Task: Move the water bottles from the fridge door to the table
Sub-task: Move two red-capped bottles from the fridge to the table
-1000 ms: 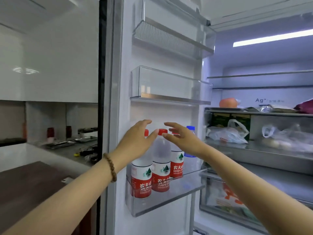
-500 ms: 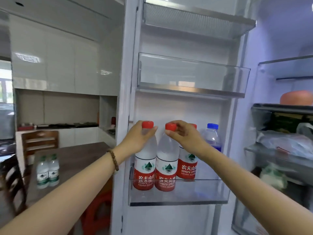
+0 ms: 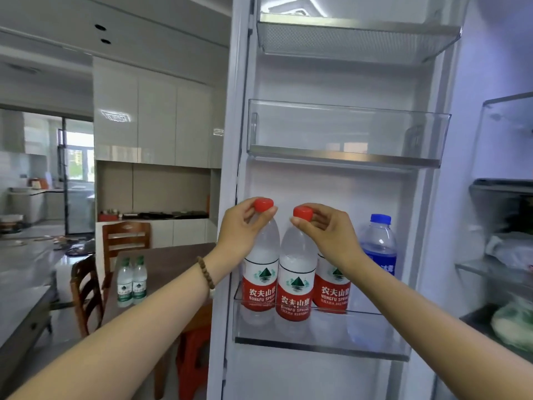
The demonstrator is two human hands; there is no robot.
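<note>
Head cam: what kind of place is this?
Most likely a home kitchen with a dining area. An open fridge door holds bottled water in its lowest shelf, glossy wall cabinets hang over a counter, and a wooden table with chairs stands behind.

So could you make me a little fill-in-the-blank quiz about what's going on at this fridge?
1. Each of the hands, left hand and right hand, grips a bottle by its ____ cap.
2. The bottle with the blue cap has a ____ label.
3. Two green-labelled bottles stand on the ____.

Missing words: red; blue; table
</note>
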